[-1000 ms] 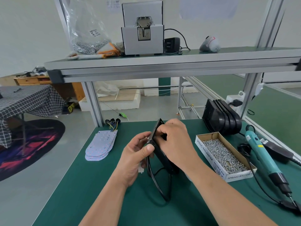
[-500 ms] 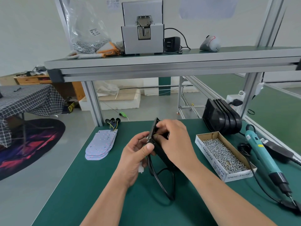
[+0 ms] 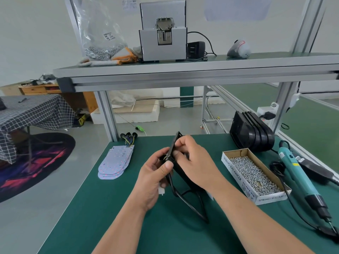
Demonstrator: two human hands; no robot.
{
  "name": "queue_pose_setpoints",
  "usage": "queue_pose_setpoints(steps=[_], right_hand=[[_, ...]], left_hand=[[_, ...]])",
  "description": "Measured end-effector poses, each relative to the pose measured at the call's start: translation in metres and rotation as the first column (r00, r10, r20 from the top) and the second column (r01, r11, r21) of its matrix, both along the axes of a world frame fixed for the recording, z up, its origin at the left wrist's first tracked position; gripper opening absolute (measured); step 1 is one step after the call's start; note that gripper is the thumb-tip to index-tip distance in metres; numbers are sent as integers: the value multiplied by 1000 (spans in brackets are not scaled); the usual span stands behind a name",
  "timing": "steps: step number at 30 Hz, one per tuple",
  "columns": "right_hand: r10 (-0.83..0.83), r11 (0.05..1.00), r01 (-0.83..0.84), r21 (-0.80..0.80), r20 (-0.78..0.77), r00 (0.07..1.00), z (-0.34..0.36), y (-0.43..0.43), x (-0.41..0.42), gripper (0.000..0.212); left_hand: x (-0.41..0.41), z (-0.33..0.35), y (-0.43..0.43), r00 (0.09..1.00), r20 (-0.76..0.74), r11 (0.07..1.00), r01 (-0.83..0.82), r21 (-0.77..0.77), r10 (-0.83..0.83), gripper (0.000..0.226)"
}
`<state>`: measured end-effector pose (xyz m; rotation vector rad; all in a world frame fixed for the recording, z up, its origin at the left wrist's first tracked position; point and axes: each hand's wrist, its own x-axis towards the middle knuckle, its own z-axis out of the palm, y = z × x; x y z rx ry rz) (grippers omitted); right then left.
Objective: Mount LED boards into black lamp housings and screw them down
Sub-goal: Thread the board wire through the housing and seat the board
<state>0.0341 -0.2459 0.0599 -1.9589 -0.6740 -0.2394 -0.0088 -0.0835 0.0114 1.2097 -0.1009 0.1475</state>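
A black lamp housing (image 3: pixel 175 147) stands on edge above the green bench, its black cable (image 3: pixel 190 204) looping down onto the mat. My left hand (image 3: pixel 156 176) grips its near edge, thumb on the rim, with a white connector showing under the palm. My right hand (image 3: pixel 194 162) curls over the housing's right side, fingertips pinching at its inner face. What the fingertips pinch is hidden. A stack of white LED boards (image 3: pixel 115 163) with coloured wires lies to the left. More black housings (image 3: pixel 251 132) stand stacked at the back right.
An open cardboard box of screws (image 3: pixel 255 175) sits right of my hands. A teal electric screwdriver (image 3: pixel 297 171) with its cord lies along the right edge. Above, a shelf (image 3: pixel 183 70) carries a grey screw feeder, a bag of screws and gloves.
The housing has shifted slightly up and left in my hands. My right fingers have moved along its inner face. The cable loop has slid a little on the mat.
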Motion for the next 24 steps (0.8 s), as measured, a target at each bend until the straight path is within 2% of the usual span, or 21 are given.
queue_pose_setpoints(steps=[3, 6, 9, 12, 14, 17, 24], right_hand=[[69, 993, -61, 98, -84, 994, 1, -9, -2, 27], [123, 961, -75, 267, -166, 978, 3, -24, 4, 28], [83, 983, -37, 178, -259, 962, -3, -47, 17, 36], [158, 982, -90, 166, -458, 875, -20, -65, 25, 53], [219, 973, -141, 184, -530, 819, -29, -71, 26, 66], [292, 952, -193, 238, -520, 803, -36, -70, 28, 55], [334, 878, -15, 479, -588, 737, -45, -67, 31, 34]], left_hand=[[2, -3, 3, 1000, -13, 1000, 9, -3, -9, 53], [2, -4, 9, 1000, -23, 1000, 7, 26, -6, 54], [3, -6, 12, 999, -16, 999, 43, 21, -42, 57], [5, -8, 14, 997, -12, 997, 78, 1, -78, 57], [6, -8, 14, 995, -18, 995, 95, -7, -95, 54], [7, -7, 10, 997, -27, 998, 70, 5, -70, 56], [12, -13, 2, 998, -62, 997, -9, -77, 4, 53]])
